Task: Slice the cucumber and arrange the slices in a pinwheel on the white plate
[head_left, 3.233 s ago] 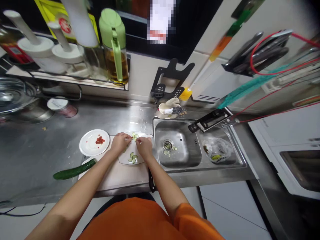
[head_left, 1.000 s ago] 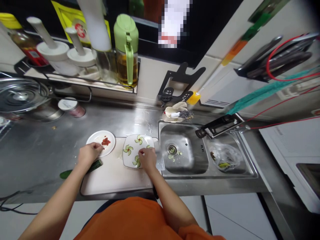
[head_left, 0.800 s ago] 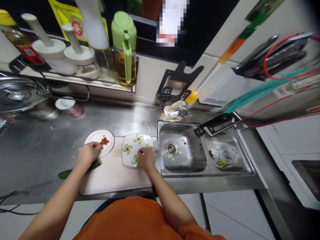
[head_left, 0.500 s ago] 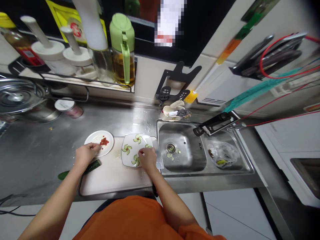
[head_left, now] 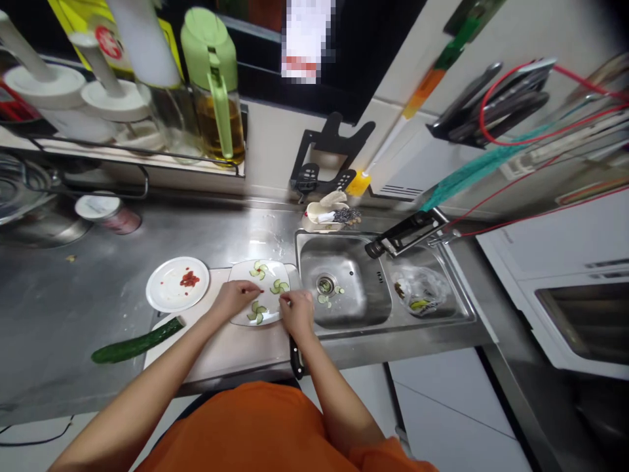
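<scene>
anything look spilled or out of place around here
Pale green slices lie in the sink by the drain, like stray scraps. A small brown crumb sits on the counter. The black knife handle reaches the counter's front edge, where it might get bumped.

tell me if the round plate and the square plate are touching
Apart; the head view shows cutting board between the round plate and the square plate.

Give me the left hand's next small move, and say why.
Probably move the left hand slightly right and lower its red piece onto the centre of the right cucumber flower: the piece is pinched just beside that flower, whose centre shows no clear red, while the top flower has a red one.
</scene>
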`<state>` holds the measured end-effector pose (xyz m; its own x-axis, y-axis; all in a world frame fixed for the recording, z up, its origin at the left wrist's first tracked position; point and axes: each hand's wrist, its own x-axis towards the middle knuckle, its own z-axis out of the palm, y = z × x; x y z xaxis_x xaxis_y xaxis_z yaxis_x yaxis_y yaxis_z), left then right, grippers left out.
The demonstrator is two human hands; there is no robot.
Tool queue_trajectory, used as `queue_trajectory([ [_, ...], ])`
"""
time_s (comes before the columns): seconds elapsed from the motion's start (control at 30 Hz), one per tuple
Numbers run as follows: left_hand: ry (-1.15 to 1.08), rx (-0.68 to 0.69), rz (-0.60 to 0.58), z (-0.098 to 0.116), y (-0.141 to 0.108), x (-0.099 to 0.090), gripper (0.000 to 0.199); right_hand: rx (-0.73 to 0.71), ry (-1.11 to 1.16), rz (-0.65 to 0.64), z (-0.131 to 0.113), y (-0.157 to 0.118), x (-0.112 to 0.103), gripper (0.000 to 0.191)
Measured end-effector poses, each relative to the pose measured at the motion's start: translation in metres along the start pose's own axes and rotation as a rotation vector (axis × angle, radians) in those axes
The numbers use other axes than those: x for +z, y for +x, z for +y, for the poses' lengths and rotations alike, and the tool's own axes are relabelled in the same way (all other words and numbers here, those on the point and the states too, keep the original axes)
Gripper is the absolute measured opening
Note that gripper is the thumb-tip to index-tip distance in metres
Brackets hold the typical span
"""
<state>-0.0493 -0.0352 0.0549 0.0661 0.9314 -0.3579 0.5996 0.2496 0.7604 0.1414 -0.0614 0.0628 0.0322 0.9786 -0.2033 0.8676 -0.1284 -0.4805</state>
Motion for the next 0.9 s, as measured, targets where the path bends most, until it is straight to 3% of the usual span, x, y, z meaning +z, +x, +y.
queue_trajectory([
  [0.13,0.052,0.086,-0.098,0.014,0.018,0.02,0.022,0.018,0.025,0.033,0.009,0.003,0.001,0.015],
  [0.27,0.091,0.161,-0.15,0.015,0.031,0.029,0.02,0.034,0.033,0.028,0.012,0.007,0.004,0.017],
  [0.6,0.297,0.267,-0.182,0.03,0.047,0.031,0.017,0.077,-0.052,-0.017,0.006,0.014,0.011,0.019],
  [0.9,0.391,0.229,-0.258,0.038,0.051,0.032,0.019,0.052,-0.047,-0.046,0.011,0.016,0.016,0.021],
])
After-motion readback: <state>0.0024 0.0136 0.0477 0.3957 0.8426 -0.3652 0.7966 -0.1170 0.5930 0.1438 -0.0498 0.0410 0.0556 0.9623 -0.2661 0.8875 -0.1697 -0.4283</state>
